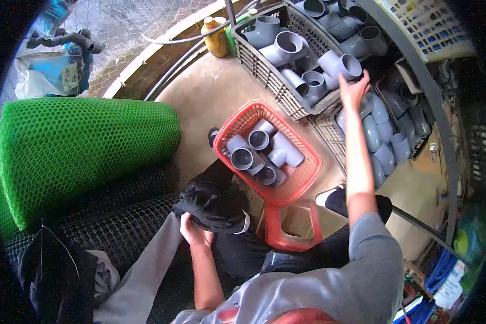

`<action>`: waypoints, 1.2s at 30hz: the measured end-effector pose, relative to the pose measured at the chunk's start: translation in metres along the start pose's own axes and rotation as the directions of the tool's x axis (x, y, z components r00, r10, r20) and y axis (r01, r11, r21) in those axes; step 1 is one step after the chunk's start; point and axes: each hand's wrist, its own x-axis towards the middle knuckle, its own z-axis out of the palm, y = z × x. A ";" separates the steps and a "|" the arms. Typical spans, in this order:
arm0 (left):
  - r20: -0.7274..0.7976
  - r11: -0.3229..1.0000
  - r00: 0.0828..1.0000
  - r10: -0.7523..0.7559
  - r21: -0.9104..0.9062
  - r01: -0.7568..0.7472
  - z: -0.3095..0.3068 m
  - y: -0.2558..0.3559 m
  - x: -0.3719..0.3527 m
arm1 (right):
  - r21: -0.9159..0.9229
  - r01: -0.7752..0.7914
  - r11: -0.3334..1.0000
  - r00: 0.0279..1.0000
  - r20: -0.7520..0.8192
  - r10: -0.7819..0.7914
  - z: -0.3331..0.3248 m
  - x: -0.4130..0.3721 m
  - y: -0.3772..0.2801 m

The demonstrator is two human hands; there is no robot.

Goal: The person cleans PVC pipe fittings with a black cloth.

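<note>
My right hand reaches to the near corner of a dark plastic crate. Its thumb and fingers are around the lower rim of a grey pipe tee, which lies tilted over other grey fittings. On my lap, my left hand is closed at the edge of a black cloth item, perhaps a cap; some of its fingers are hidden. In front of my knees stands a red plastic basket with several grey pipe tees in it.
A red stool stands below the basket. Right of my right hand are crates with grey elbow fittings. A green mesh roll lies left above a black mesh roll. A yellow bottle stands at the back.
</note>
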 end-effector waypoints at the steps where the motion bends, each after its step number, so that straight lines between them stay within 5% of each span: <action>1: 0.016 1.000 1.000 0.002 -0.004 -0.002 0.006 0.000 -0.002 | -0.003 -0.039 0.999 0.978 0.207 0.039 0.022 0.019 0.034; 3: 0.044 1.000 0.999 0.008 -0.011 -0.007 0.018 0.001 -0.008 | 0.029 -0.217 0.976 0.767 0.624 0.152 0.053 0.040 0.084; 6: 0.048 1.000 0.999 -0.010 0.026 0.009 0.037 -0.005 -0.017 | 0.035 -0.187 0.982 0.744 0.658 0.119 0.040 0.042 0.077; 8: 0.055 0.993 0.998 -0.014 0.120 0.007 0.052 -0.017 -0.017 | 0.082 -0.035 0.996 0.881 0.472 -0.009 0.024 0.031 0.066; 12: 0.276 0.967 0.961 0.028 0.236 -0.096 0.103 -0.036 -0.012 | 0.322 -0.144 0.936 0.928 0.372 0.015 -0.082 0.026 0.006; 14: 0.399 0.943 0.916 0.048 0.283 -0.173 0.148 -0.043 -0.024 | 0.487 -0.695 0.529 0.687 0.667 0.288 -0.131 0.008 -0.003; 16: 0.479 0.934 0.877 0.023 0.302 -0.190 0.184 -0.056 -0.022 | 0.547 -0.802 0.240 0.597 0.732 0.328 -0.192 -0.014 -0.030; 19: 0.735 0.684 0.675 -0.070 0.528 -0.504 0.260 -0.061 -0.059 | 0.472 -0.881 0.030 0.459 0.838 0.295 -0.252 -0.065 -0.044; 20: 0.687 0.614 0.644 -0.338 0.679 -0.403 0.284 -0.053 -0.077 | 0.456 -0.890 -0.017 0.436 0.859 0.269 -0.271 -0.079 -0.051; 21: 0.761 0.444 0.555 -0.335 0.647 -0.620 0.291 -0.060 -0.077 | 0.424 -0.901 0.085 0.430 0.855 0.292 -0.289 -0.091 -0.053; 22: 0.850 0.203 0.361 -0.383 0.459 -0.865 0.299 -0.064 -0.073 | 0.433 -0.898 0.083 0.437 0.850 0.293 -0.306 -0.100 -0.056; 24: 0.920 0.010 0.017 -0.392 0.023 -1.000 0.292 -0.076 -0.075 | 0.440 -0.897 0.047 0.432 0.845 0.316 -0.336 -0.113 -0.061; 26: 0.901 0.110 0.043 -0.431 0.100 -0.989 0.277 -0.070 -0.089 | 0.428 -0.903 0.041 0.416 0.846 0.333 -0.356 -0.117 -0.058; 28: 0.851 0.209 0.305 -0.428 0.422 -0.882 0.253 -0.057 -0.092 | 0.523 -0.837 0.160 0.546 0.814 0.197 -0.369 -0.122 -0.042; 30: 0.795 0.334 0.586 -0.154 0.601 -0.727 0.219 -0.059 -0.087 | 0.495 -0.850 0.177 0.524 0.826 0.206 -0.396 -0.112 -0.043; 32: 0.758 0.466 0.652 0.005 0.575 -0.672 0.179 -0.071 -0.058 | 0.464 -0.864 0.194 0.498 0.842 0.208 -0.416 -0.100 -0.047; 35: 0.730 0.673 0.583 -0.356 0.633 -0.382 0.126 -0.094 -0.031 | 0.432 -0.902 0.024 0.432 0.899 0.078 -0.432 -0.087 -0.049; 36: 0.680 0.767 0.578 -0.452 0.627 -0.137 0.108 -0.106 -0.032 | 0.433 -0.901 0.026 0.434 0.898 0.069 -0.432 -0.086 -0.048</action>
